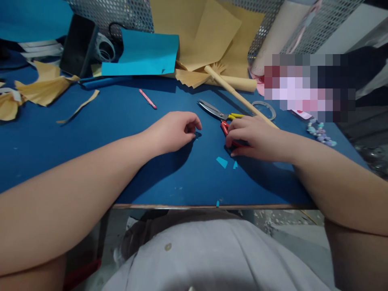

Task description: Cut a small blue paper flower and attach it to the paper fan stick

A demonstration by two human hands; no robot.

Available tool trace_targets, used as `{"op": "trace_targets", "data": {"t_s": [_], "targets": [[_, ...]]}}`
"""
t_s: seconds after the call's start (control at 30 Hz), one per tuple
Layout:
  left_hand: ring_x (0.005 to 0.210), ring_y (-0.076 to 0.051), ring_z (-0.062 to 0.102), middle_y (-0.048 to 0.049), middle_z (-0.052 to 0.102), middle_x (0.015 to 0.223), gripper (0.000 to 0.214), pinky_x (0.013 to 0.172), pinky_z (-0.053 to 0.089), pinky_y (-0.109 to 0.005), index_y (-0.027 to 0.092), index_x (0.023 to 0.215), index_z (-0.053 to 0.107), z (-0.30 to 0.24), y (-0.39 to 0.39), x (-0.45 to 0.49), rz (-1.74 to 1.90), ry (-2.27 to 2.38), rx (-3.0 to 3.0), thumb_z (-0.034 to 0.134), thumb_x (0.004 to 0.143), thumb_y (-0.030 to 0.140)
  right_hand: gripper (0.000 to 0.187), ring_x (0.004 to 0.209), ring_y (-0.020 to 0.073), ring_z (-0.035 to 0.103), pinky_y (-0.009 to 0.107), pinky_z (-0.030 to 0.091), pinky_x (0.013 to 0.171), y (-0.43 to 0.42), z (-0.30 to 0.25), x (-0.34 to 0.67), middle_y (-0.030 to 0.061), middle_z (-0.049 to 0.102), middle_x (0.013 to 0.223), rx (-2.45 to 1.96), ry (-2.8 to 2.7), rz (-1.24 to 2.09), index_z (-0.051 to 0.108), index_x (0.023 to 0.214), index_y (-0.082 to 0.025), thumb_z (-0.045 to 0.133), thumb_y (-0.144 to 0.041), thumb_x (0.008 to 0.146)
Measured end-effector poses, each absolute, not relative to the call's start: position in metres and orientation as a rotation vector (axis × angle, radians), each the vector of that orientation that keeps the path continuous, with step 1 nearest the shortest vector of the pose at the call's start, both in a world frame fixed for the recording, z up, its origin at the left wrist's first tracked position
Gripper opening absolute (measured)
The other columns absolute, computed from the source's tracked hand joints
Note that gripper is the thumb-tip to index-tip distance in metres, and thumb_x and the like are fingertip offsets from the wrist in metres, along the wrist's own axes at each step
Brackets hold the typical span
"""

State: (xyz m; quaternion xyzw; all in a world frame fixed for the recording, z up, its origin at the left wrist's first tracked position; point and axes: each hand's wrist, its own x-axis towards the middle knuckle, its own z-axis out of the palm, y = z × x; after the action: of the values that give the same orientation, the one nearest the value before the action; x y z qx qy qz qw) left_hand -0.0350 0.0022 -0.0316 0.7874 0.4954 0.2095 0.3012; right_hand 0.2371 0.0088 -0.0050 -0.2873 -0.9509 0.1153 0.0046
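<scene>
1. Nearest the camera, a light grey shirt [212, 254] with a button filled the lower middle, close before the brown edge of the blue tabletop [169, 186].
2. Scissors [222, 116] lay on the tabletop, partly beneath the right hand [254, 137], with their blades pointing left and away from the person.
3. That hand's fingers were bent over the red handle, with the thumb on the near side; the yellow handle lay just beyond its knuckles.
4. Opposite, the left hand [177, 131] was curled, a narrow gap between thumb and forefinger, well apart from the handles, the blade tips lying beyond its fingertips.
5. A small dark scrap [198, 134] sat by the left thumb; with the fingers shading that spot, I could not tell whether either hand had truly closed on anything.
6. Two teal paper scraps [222, 162] lay just nearer the person than the right hand.
7. Behind that hand ran a tan rod [222, 81], slanting past a grey ring [272, 110].
8. Farther back lay a pink pen [148, 99], a folded teal sheet [148, 50] and pleated tan paper [194, 79].
</scene>
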Motion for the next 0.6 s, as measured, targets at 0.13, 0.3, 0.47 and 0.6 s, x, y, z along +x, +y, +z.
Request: {"op": "trace_targets", "data": {"t_s": [0.13, 0.3, 0.47, 0.6], "targets": [[0.075, -0.018, 0.064, -0.0024, 0.070, 0.081, 0.020, 0.068, 0.048, -0.030, 0.021, 0.093, 0.070, -0.034, 0.005, -0.035, 0.615, 1.201, 1.949, 0.068, 0.074, 0.021, 0.014, 0.095, 0.0238, 0.056, 0.036, 0.031, 0.079, 0.007, -0.009, 0.231, 0.0085, 0.065, 0.100, -0.935, -2.969, 0.361, 0.075, 0.084, -0.023, 0.066, -0.031, 0.090], [0.076, -0.017, 0.064, -0.0034, 0.069, 0.082, 0.021, 0.067, 0.048, -0.029, 0.020, 0.091, 0.070, -0.033, 0.004, -0.034, 0.655, 1.117, 1.762, 0.070, 0.071, 0.023, 0.016, 0.094, 0.0229, 0.056, 0.036, 0.027, 0.077, 0.005, -0.003, 0.233, 0.0068, 0.066, 0.095, -0.911, -3.019, 0.327, 0.073, 0.081, -0.022, 0.061, -0.026, 0.091], [0.071, -0.016, 0.063, -0.0021, 0.070, 0.078, 0.021, 0.064, 0.047, -0.027, 0.021, 0.089, 0.071, -0.027, -0.002, -0.033, 0.558, 1.038, 1.783, 0.071, 0.068, 0.023, 0.021, 0.089, 0.0203, 0.056, 0.035, 0.032, 0.076, 0.001, 0.015, 0.243, 0.0064, 0.064, 0.091, -0.606, -3.150, 0.608, 0.071, 0.085, -0.022, 0.056, -0.031, 0.096], [0.064, -0.015, 0.060, 0.0002, 0.068, 0.075, 0.021, 0.060, 0.043, -0.026, 0.023, 0.091, 0.073, -0.023, -0.005, -0.032, 0.413, 1.027, 1.956, 0.069, 0.070, 0.022, 0.017, 0.089, 0.0218, 0.055, 0.038, 0.030, 0.075, -0.005, 0.014, 0.240, 0.0062, 0.066, 0.093, -0.646, -3.223, 0.458, 0.074, 0.083, -0.024, 0.061, -0.028, 0.094]]}}
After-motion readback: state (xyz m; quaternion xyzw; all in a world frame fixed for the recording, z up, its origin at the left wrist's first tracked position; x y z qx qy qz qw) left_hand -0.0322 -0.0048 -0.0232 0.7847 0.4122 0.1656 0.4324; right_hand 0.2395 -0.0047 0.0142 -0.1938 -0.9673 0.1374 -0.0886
